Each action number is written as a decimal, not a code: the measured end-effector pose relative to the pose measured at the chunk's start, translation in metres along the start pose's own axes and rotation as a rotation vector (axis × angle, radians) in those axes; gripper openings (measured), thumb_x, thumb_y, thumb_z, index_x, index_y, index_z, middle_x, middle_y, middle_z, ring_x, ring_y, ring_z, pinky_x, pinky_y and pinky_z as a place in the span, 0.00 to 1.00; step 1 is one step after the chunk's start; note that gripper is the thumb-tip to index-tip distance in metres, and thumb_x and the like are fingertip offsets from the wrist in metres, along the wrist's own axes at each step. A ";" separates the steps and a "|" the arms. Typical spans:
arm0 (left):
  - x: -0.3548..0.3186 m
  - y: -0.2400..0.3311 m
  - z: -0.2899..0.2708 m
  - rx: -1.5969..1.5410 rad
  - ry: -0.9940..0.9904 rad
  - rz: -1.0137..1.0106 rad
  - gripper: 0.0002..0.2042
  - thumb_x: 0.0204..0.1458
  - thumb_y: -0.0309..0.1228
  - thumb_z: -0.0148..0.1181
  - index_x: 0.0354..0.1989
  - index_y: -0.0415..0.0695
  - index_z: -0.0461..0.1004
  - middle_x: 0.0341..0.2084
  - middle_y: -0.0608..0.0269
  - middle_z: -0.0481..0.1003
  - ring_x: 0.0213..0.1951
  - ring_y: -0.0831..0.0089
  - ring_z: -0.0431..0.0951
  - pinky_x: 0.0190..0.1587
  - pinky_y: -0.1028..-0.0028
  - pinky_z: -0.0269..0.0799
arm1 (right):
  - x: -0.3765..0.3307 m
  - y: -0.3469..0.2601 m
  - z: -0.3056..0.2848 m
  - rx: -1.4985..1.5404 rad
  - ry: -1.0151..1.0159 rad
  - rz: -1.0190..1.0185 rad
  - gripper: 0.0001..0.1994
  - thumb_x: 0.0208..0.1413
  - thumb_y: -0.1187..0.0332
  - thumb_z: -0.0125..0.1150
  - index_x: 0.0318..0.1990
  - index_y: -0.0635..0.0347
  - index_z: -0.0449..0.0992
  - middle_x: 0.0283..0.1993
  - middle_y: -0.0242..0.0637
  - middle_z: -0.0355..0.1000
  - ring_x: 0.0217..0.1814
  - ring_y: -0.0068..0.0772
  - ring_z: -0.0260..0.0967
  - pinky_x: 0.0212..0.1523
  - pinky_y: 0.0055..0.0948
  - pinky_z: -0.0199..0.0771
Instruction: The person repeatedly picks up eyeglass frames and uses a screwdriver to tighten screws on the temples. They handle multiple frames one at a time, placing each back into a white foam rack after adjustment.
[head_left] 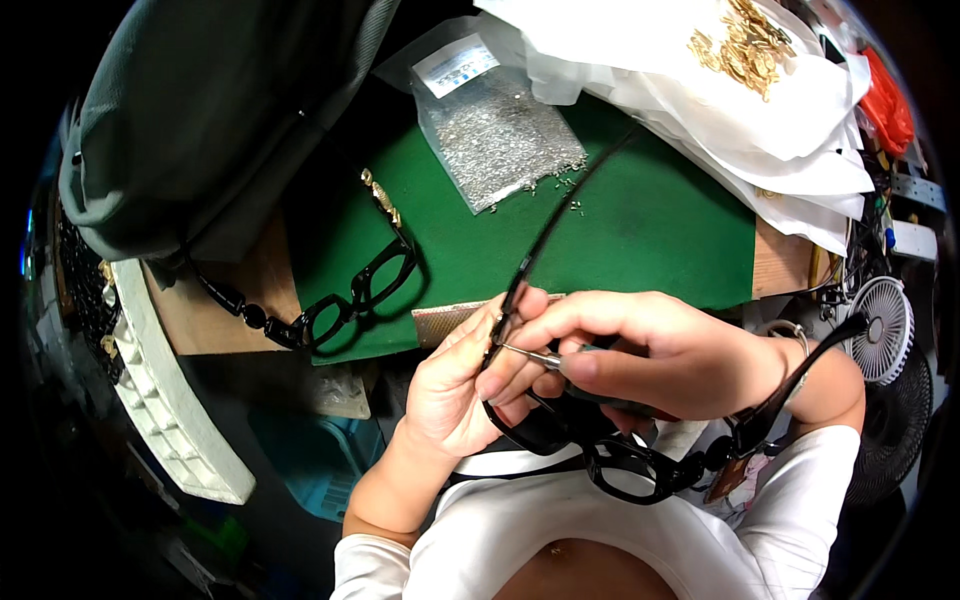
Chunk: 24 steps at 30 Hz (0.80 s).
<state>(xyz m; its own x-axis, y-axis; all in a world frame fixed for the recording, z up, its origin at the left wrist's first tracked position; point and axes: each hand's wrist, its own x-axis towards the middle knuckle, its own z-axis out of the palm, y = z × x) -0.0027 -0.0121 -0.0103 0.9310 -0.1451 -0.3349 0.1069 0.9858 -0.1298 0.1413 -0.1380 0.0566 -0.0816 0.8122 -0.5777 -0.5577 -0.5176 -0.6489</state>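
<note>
Black eyeglasses [622, 482] are held close to my body, one long black temple [543, 240] pointing up over the table. My left hand [450, 385] is closed around the frame near that temple's hinge. In my right hand [655, 350] is a small screwdriver [545, 358], its thin metal tip at the hinge. The fingers hide most of the hinge and any screw there. The other black temple [790, 390] lies across my right wrist.
A second pair of black glasses [352, 306] with a gold ornament [380, 198] rests on the green mat [650, 240]. Beyond is a clear bag of tiny metal screws [505, 140], some spilled. Gold pieces [742, 50] sit on white plastic [660, 50]. Fans [882, 330] stand right.
</note>
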 end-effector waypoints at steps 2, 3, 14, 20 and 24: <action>-0.002 -0.001 -0.006 -0.118 -0.087 -0.015 0.20 0.54 0.34 0.46 0.53 0.37 0.59 0.18 0.65 0.66 0.30 0.72 0.69 0.42 0.69 0.66 | 0.003 0.005 0.000 -0.021 0.012 0.030 0.12 0.57 0.66 0.45 0.46 0.62 0.65 0.32 0.31 0.70 0.17 0.14 0.60 0.15 0.13 0.60; 0.000 -0.001 -0.010 -0.115 -0.132 -0.043 0.20 0.54 0.35 0.46 0.52 0.37 0.59 0.19 0.65 0.67 0.32 0.71 0.70 0.41 0.69 0.66 | 0.004 0.007 0.000 -0.015 0.000 -0.024 0.12 0.57 0.66 0.45 0.45 0.62 0.65 0.30 0.32 0.70 0.16 0.14 0.60 0.15 0.14 0.61; 0.000 -0.003 -0.008 0.128 0.083 -0.008 0.18 0.54 0.35 0.46 0.51 0.39 0.62 0.19 0.70 0.66 0.19 0.84 0.58 0.26 0.84 0.56 | 0.003 0.025 0.003 0.155 0.084 0.038 0.18 0.55 0.63 0.47 0.46 0.68 0.58 0.23 0.32 0.67 0.12 0.16 0.59 0.09 0.15 0.55; 0.001 -0.003 -0.006 0.133 0.023 0.027 0.18 0.55 0.34 0.45 0.52 0.37 0.60 0.14 0.71 0.59 0.19 0.81 0.57 0.31 0.80 0.62 | 0.002 0.010 -0.012 -0.039 0.036 0.099 0.17 0.55 0.63 0.48 0.48 0.64 0.61 0.25 0.28 0.65 0.18 0.14 0.61 0.14 0.14 0.60; 0.004 0.008 -0.002 0.181 0.167 0.252 0.17 0.56 0.33 0.41 0.51 0.36 0.59 0.13 0.71 0.57 0.19 0.80 0.56 0.33 0.76 0.66 | -0.025 0.029 -0.058 -0.189 0.660 -0.013 0.15 0.56 0.63 0.48 0.46 0.63 0.64 0.27 0.27 0.64 0.18 0.13 0.59 0.15 0.14 0.60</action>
<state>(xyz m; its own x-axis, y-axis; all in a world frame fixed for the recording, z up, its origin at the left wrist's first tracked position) 0.0012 -0.0048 -0.0143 0.8677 0.1079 -0.4852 -0.0455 0.9893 0.1388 0.1753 -0.1883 0.0236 0.4781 0.5154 -0.7112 -0.3966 -0.5959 -0.6983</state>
